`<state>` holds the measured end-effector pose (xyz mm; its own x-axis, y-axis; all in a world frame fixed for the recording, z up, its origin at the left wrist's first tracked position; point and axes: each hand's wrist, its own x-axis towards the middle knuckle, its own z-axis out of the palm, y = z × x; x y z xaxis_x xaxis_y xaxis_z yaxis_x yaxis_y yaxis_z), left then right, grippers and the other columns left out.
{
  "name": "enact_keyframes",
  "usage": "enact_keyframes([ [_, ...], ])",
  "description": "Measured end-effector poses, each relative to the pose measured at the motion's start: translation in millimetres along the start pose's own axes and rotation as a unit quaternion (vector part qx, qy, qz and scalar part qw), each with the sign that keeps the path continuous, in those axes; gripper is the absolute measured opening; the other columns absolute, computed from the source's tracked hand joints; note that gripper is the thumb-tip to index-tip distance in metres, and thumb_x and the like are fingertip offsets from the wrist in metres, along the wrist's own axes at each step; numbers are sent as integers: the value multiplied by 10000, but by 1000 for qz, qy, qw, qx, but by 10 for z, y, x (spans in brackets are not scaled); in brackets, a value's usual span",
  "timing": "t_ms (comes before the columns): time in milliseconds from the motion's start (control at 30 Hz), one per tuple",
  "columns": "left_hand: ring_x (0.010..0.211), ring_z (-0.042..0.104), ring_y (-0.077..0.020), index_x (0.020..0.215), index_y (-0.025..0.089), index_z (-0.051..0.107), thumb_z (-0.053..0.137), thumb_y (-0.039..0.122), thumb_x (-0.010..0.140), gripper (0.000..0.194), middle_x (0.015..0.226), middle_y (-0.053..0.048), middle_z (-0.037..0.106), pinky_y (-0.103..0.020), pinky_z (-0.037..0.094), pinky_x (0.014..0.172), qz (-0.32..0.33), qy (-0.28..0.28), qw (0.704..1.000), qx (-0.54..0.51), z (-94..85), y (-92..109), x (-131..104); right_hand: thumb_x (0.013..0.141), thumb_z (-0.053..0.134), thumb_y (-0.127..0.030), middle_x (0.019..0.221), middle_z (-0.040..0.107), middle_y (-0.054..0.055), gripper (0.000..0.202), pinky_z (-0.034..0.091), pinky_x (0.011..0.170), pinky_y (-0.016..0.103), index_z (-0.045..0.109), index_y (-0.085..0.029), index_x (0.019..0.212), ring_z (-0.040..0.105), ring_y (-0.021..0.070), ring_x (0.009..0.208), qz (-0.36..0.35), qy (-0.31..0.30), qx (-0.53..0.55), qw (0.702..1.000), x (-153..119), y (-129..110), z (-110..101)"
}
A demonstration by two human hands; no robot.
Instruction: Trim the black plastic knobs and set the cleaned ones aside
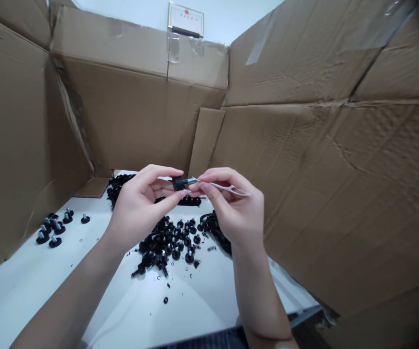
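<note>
My left hand (142,198) is closed in a pinch on the black round head of a screw-on foot (178,183), whose metal threaded stud points right. My right hand (233,198) is closed on a thin whitish tool with a loop at its rear end (236,190); its exact kind I cannot make out. The tool's front and the right fingertips meet the stud's end, though the fingers partly hide the contact. Below the hands lies a heap of similar black feet with metal studs (165,242).
Several black feet stand apart at left on the white table (122,310). More black parts (116,186) lie behind my left hand, and a dark bundle (214,225) by my right wrist. Small rings and scraps are scattered in front. Cardboard walls (140,116) enclose the back and sides.
</note>
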<state>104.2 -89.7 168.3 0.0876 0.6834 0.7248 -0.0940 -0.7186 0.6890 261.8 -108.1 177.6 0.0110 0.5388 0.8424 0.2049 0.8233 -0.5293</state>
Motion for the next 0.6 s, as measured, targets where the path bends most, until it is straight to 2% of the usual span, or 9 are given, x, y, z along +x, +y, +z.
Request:
enact_keyframes([
  [100,794,640,-83,944,194,657,718,135,738,223,948,-7,638,-183,565,737,37,6,999,23,10,16,-20,824,617,-119,869,655,22,91,568,753,305,647,-203,844,673,156,854,-57,29,-75,995,-35,14,46],
  [233,793,631,-87,932,197,650,713,142,743,207,913,1,618,-202,565,727,51,19,998,36,25,22,-40,824,601,-83,875,650,31,120,562,835,357,633,-197,842,671,196,976,-74,11,-59,995,-59,8,69],
  [400,792,626,-86,928,194,649,705,146,751,191,885,6,600,-205,561,726,61,28,997,47,36,20,-44,809,600,-54,851,632,28,143,565,835,370,621,-193,834,669,209,994,-87,17,-68,994,-66,20,89],
  [600,793,624,-95,931,186,644,695,154,759,182,887,2,579,-229,564,744,72,33,995,55,52,5,-51,810,587,-57,917,650,44,149,572,812,371,602,-201,842,668,205,987,-109,41,-87,989,-91,37,153],
])
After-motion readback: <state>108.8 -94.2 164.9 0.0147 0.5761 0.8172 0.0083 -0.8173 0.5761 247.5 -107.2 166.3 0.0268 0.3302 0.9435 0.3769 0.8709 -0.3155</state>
